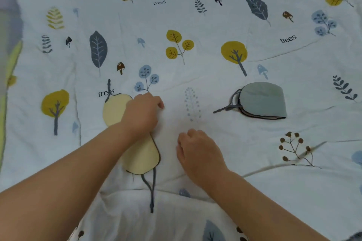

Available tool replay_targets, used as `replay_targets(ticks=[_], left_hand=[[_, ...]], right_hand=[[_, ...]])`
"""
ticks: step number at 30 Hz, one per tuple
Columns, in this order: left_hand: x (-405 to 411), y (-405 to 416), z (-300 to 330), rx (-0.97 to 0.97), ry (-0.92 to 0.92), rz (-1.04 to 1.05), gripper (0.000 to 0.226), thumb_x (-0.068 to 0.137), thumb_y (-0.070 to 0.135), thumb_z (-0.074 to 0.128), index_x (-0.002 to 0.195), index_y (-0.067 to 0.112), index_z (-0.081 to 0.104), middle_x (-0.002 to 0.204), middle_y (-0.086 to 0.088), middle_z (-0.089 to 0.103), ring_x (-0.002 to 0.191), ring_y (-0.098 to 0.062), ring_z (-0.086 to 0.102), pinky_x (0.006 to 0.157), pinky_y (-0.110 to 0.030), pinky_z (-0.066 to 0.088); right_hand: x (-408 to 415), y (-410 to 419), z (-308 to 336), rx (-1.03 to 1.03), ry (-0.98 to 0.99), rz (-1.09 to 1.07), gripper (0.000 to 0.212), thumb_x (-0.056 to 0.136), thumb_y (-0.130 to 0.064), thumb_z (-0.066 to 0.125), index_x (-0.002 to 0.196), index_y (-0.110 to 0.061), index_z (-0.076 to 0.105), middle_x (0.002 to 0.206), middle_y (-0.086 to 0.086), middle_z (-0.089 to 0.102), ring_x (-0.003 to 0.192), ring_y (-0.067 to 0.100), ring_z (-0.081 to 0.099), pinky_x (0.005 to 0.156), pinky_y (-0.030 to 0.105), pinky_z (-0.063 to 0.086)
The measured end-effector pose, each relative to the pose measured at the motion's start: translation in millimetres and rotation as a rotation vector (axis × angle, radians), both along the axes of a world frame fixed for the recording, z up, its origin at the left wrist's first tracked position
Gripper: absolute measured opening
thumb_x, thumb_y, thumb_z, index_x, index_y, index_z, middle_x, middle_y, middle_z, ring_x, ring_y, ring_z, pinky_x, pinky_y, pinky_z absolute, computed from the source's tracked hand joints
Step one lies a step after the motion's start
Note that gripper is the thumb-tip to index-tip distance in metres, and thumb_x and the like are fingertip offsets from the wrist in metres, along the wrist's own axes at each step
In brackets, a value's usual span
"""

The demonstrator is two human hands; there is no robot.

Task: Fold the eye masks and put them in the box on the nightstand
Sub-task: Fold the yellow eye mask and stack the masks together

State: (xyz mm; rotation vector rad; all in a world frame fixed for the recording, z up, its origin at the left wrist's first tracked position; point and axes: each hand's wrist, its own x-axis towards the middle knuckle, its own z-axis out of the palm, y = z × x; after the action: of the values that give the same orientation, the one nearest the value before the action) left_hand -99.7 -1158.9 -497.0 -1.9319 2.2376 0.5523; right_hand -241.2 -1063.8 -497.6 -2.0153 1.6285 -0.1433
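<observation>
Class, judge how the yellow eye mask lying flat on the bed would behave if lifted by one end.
The yellow eye mask would probably droop, as it looks thin and lies flat on the bedspread. It is likely light. Its loose strap would probably dangle and might snag.

Left hand (142, 113) pressing down; right hand (197, 150) loosely curled.

A pale bedspread (195, 64) covers nearly the whole view, lightly creased, printed with mustard-yellow trees, grey-blue leaves, small brown mushrooms, sprigs of brown berries and the word "trees" in dark letters. Along the left edge a yellow-green strip of fabric (7, 76) shows beside it, blurred, with a greyish patch above.
</observation>
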Motion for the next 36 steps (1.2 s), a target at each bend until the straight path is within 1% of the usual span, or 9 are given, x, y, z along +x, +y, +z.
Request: replay_targets(ticks=[7, 13, 16, 18, 20, 23, 28, 33, 36], left_hand=[[65.4, 8.0, -14.8, -0.032, -0.309, -0.249, 0.041, 0.088, 0.016, 0.043, 0.128, 0.022, 0.049, 0.145, -0.006, 0.035, 0.139, -0.024, 0.022, 0.109, -0.045, 0.021], [76.0, 4.5, -10.5, -0.161, -0.245, -0.223, 0.027, 0.082, 0.003, 0.042, 0.103, 0.009, 0.059, 0.119, -0.009, 0.054, 0.130, -0.025, 0.035, 0.114, -0.052, -0.001], [75.4, -3.3, 0.4, -0.143, -0.163, -0.107, 0.013, 0.084, 0.022, 0.052, 0.087, 0.012, 0.059, 0.086, -0.005, 0.062, 0.100, -0.028, 0.055, 0.112, -0.051, 0.014], [73.8, -5.1, 4.4, -0.074, 0.018, -0.021, 0.020, 0.078, 0.036, 0.062, 0.079, 0.017, 0.058, 0.069, 0.003, 0.059, 0.083, -0.025, 0.057, 0.086, -0.036, 0.039], [68.1, -3.3, 7.5, -0.011, 0.233, 0.073, 0.023, 0.072, 0.041, 0.068, 0.070, 0.022, 0.055, 0.065, 0.008, 0.054, 0.070, -0.018, 0.052, 0.062, -0.026, 0.037], [57.3, 1.4, 3.0, 0.078, 0.380, 0.195, 0.020, 0.071, 0.037, 0.070, 0.067, 0.025, 0.055, 0.066, 0.009, 0.053, 0.062, -0.009, 0.048, 0.054, -0.022, 0.036], [48.6, 16.4, -13.6, 0.340, 0.504, 0.322, 0.022, 0.078, 0.009, 0.056, 0.099, 0.016, 0.059, 0.091, -0.002, 0.059, 0.084, -0.020, 0.056, 0.068, -0.026, 0.048], [47.0, 18.1, -23.1, 0.262, 0.467, 0.367, 0.031, 0.076, 0.005, 0.057, 0.106, 0.011, 0.060, 0.097, -0.004, 0.058, 0.091, -0.021, 0.054, 0.079, -0.032, 0.046], [48.3, 16.4, -26.4, 0.227, 0.547, 0.434, 0.022, 0.076, 0.009, 0.061, 0.097, 0.013, 0.062, 0.083, 0.001, 0.056, 0.085, -0.019, 0.054, 0.074, -0.029, 0.044]], right_hand=[[61.8, 2.3, -14.6, 0.380, -0.134, -0.171, 0.036, 0.092, -0.030, 0.043, 0.116, -0.003, 0.046, 0.121, 0.017, 0.053, 0.112, 0.032, 0.048, 0.092, 0.038, 0.041], [64.2, -2.6, -21.4, 0.522, -0.452, -0.428, 0.008, 0.083, -0.016, 0.051, 0.089, -0.012, 0.049, 0.093, 0.010, 0.057, 0.093, 0.027, 0.055, 0.079, 0.038, 0.043], [37.4, -14.6, -18.7, 0.423, -0.608, -0.686, 0.004, 0.082, -0.014, 0.053, 0.086, -0.012, 0.052, 0.070, -0.001, 0.053, 0.077, 0.023, 0.053, 0.068, 0.036, 0.044], [13.4, -22.9, -14.9, 0.322, -0.642, -0.796, 0.004, 0.082, -0.016, 0.056, 0.082, -0.012, 0.054, 0.067, -0.002, 0.053, 0.072, 0.023, 0.054, 0.066, 0.039, 0.049], [-8.8, -30.6, -11.6, 0.254, -0.651, -0.875, 0.003, 0.079, -0.015, 0.059, 0.079, -0.014, 0.056, 0.068, -0.002, 0.054, 0.071, 0.023, 0.054, 0.069, 0.043, 0.050], [-34.3, -37.6, -12.9, 0.191, -0.669, -0.986, 0.006, 0.077, -0.014, 0.061, 0.083, -0.016, 0.061, 0.080, 0.001, 0.059, 0.079, 0.021, 0.053, 0.075, 0.046, 0.048], [-46.1, -36.5, -29.6, 0.304, -0.596, -1.078, 0.051, 0.077, -0.022, 0.067, 0.123, -0.008, 0.051, 0.116, 0.009, 0.058, 0.094, 0.023, 0.054, 0.086, 0.041, 0.046], [-27.1, -31.7, -26.5, 0.099, -0.413, -0.966, 0.036, 0.071, -0.008, 0.062, 0.107, -0.004, 0.056, 0.072, -0.006, 0.049, 0.068, 0.016, 0.048, 0.058, 0.027, 0.038], [2.3, -26.1, -11.2, -0.161, -0.375, -0.733, 0.026, 0.072, -0.010, 0.064, 0.097, -0.013, 0.055, 0.068, -0.012, 0.047, 0.066, 0.014, 0.046, 0.062, 0.024, 0.033]])
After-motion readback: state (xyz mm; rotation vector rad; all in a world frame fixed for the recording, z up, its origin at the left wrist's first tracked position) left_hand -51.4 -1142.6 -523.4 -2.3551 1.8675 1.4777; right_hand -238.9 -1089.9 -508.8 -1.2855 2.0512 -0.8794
